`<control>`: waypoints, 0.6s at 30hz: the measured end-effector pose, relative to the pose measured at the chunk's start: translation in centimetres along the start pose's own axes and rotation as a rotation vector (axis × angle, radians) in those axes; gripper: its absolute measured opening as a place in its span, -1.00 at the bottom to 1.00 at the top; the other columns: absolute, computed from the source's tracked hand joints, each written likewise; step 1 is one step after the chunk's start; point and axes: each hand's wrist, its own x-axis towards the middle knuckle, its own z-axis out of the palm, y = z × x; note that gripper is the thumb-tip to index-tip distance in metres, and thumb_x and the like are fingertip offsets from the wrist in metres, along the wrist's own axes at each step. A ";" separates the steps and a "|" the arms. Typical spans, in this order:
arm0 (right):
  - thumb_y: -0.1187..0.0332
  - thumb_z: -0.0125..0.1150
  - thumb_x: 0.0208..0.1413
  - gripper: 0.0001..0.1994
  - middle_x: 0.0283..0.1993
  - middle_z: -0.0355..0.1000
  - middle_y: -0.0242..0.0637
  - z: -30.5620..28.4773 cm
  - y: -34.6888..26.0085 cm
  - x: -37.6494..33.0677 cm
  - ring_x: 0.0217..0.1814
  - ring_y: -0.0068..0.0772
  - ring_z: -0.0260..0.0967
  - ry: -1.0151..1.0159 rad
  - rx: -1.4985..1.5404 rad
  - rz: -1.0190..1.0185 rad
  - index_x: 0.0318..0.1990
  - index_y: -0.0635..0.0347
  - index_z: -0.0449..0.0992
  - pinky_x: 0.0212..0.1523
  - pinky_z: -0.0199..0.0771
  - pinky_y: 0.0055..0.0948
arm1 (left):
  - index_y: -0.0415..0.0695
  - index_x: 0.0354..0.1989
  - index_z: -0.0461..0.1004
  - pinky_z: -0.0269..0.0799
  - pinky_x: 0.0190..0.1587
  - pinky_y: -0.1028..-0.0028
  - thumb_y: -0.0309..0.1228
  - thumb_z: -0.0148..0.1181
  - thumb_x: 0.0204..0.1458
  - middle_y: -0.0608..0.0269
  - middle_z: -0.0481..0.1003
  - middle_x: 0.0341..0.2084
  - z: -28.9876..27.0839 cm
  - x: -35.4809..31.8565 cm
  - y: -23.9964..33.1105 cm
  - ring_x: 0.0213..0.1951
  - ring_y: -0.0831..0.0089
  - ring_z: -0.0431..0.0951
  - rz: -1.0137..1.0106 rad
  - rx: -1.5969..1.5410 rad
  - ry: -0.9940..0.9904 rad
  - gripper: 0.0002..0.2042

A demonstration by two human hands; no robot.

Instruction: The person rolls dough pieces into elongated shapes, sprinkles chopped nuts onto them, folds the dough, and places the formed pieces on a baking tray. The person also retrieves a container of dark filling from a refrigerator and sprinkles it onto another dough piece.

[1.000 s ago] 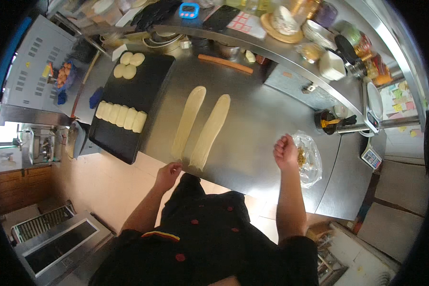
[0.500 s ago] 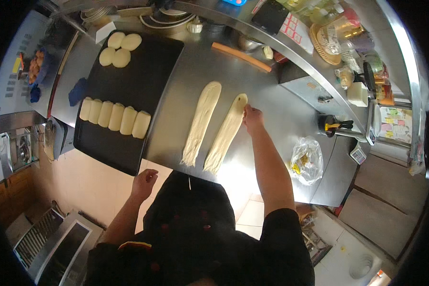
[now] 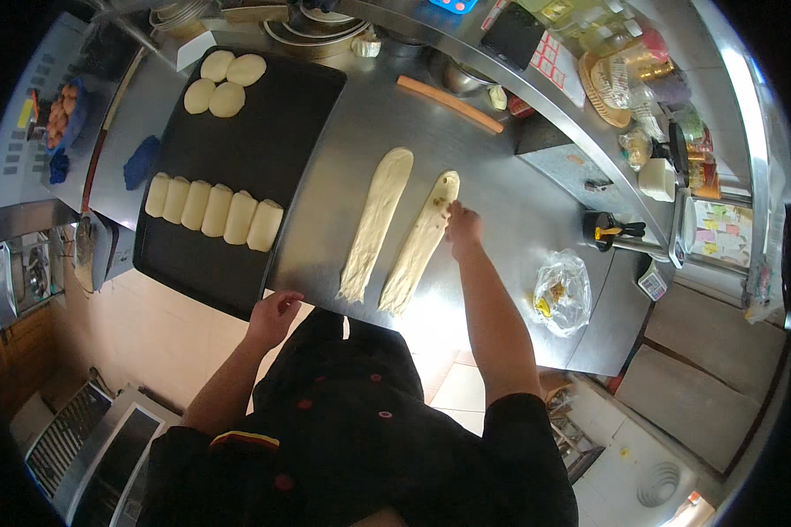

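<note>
Two long flat strips of dough lie side by side on the steel worktop, the left strip (image 3: 378, 224) plain and the right strip (image 3: 420, 248) dotted with small brownish bits (image 3: 439, 200) near its far end. Over the right edge of that dotted strip is my right hand (image 3: 464, 232), its fingers pinched together and pointing down at the dough. What the pinch holds is too small to make out. My left hand (image 3: 272, 318) rests by the worktop's front edge beside the baking tray's near corner, fingers loosely curled, with nothing visible in them.
A black baking tray (image 3: 237, 162) on the left carries a row of dough rolls (image 3: 215, 211) and several round dough pieces (image 3: 227, 98). Behind the strips lies a wooden rolling pin (image 3: 450, 104). To the right sits a clear plastic bag (image 3: 562, 294) with brownish contents. A shelf overhangs the back.
My right hand has shifted slightly down along the right strip, and more brownish bits now show at its far end. My left hand has moved up to the worktop edge.
</note>
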 end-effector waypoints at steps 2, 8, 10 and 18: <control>0.22 0.11 0.31 -0.73 -0.56 0.32 -0.38 -0.4 -1.2 2.1 -0.64 -0.53 0.20 0.026 0.118 0.043 -0.32 0.24 0.53 -0.66 0.18 -0.47 | -0.18 -0.07 0.61 0.56 -0.16 0.40 -0.34 0.23 0.22 0.13 0.66 -0.25 0.4 0.5 -0.4 -0.28 0.38 0.66 0.007 0.002 -0.014 -0.79; 0.36 0.15 0.24 -0.80 -0.51 0.42 -0.28 -1.0 0.8 0.7 -0.59 -0.47 0.32 -0.059 0.041 0.068 -0.38 0.28 0.52 -0.66 0.20 -0.41 | -0.17 -0.05 0.61 0.55 -0.11 0.41 -0.35 0.22 0.23 0.13 0.66 -0.21 0.5 0.4 0.0 -0.23 0.39 0.66 -0.010 0.019 -0.053 -0.78; 0.34 0.23 0.24 -0.79 -0.50 0.44 -0.21 -1.6 2.0 -2.0 -0.58 -0.45 0.36 -0.127 -0.011 0.105 -0.34 0.33 0.53 -0.67 0.23 -0.42 | -0.16 -0.04 0.61 0.56 -0.12 0.40 -0.34 0.22 0.22 0.12 0.66 -0.22 0.4 0.4 0.4 -0.24 0.37 0.66 0.008 0.028 -0.067 -0.78; 0.45 0.20 0.22 -0.79 -0.33 0.50 -0.19 -1.1 4.3 -6.1 -0.40 -0.31 0.51 -0.172 0.245 0.110 -0.15 0.50 0.54 -0.27 0.76 -0.39 | -0.12 -0.02 0.60 0.57 -0.10 0.34 -0.30 0.23 0.20 0.13 0.65 -0.22 2.0 2.0 0.7 -0.24 0.30 0.66 0.081 0.017 -0.175 -0.75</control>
